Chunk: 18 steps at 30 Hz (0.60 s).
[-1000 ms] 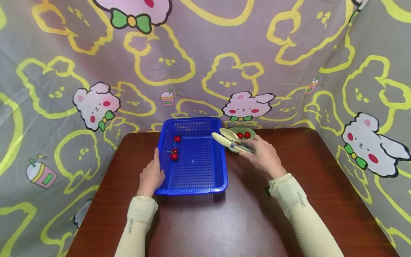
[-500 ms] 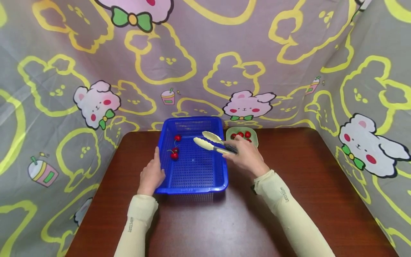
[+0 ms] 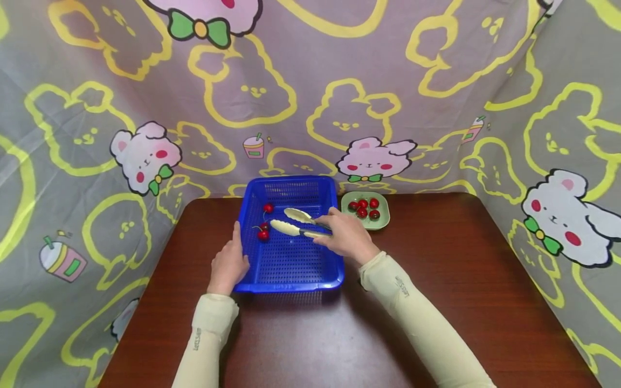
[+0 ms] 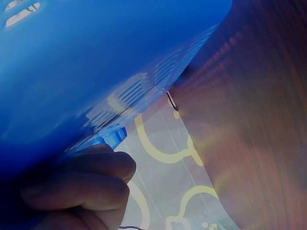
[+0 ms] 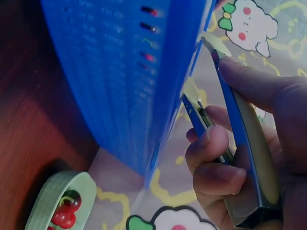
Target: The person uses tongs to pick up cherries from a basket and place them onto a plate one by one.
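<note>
My left hand (image 3: 230,264) grips the left rim of the blue plastic basket (image 3: 291,288); in the left wrist view, curled fingers (image 4: 91,189) show beneath its rim. The basket looks tipped up a little at the near side. My right hand (image 3: 348,234) holds a pair of tongs (image 3: 284,227) over the basket, thumb on one arm and fingers round the other in the right wrist view. The tongs' cream tips stand apart with nothing between them. Three red cherries (image 3: 263,235) with stems lie along the basket's left side, just left of the tips.
A small pale green dish (image 3: 383,220) with several cherries (image 3: 361,212) stands right of the basket at the back of the brown wooden table (image 3: 436,253). A patterned cloth (image 3: 301,124) hangs behind and at both sides.
My right hand has carried the tongs leftward from the green dish to above the basket, uncovering the dish. The left hand and basket stay in place.
</note>
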Each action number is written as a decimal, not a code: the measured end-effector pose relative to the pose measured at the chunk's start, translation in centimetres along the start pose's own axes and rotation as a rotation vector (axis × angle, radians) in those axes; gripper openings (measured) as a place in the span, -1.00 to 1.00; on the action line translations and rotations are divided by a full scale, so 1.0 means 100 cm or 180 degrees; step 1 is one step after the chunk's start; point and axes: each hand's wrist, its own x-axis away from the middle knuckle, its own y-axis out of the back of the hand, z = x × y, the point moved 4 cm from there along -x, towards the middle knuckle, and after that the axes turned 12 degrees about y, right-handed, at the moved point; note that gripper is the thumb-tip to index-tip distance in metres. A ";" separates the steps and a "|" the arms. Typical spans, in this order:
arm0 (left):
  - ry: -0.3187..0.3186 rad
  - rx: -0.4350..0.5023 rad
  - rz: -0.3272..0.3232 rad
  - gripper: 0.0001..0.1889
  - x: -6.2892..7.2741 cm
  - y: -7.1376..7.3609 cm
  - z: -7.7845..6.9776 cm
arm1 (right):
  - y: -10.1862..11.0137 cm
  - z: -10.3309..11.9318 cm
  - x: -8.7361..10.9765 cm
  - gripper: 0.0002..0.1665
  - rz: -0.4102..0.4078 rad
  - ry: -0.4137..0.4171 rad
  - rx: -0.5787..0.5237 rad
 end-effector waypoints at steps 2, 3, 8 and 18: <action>-0.0001 0.0006 -0.0004 -0.07 0.000 0.000 0.000 | -0.003 0.004 -0.004 -0.38 0.0061 0.0023 0.0032; -0.0003 0.0005 -0.0006 -0.07 0.000 0.000 0.000 | -0.004 0.007 -0.006 -0.39 0.0098 0.0019 0.0040; -0.0011 -0.0009 -0.0004 -0.05 -0.001 0.000 0.001 | -0.010 0.016 -0.015 -0.41 0.0244 0.0003 0.0108; -0.0003 -0.0026 0.0008 -0.07 -0.001 0.001 -0.001 | -0.015 0.028 -0.026 -0.44 0.0447 0.0052 0.0247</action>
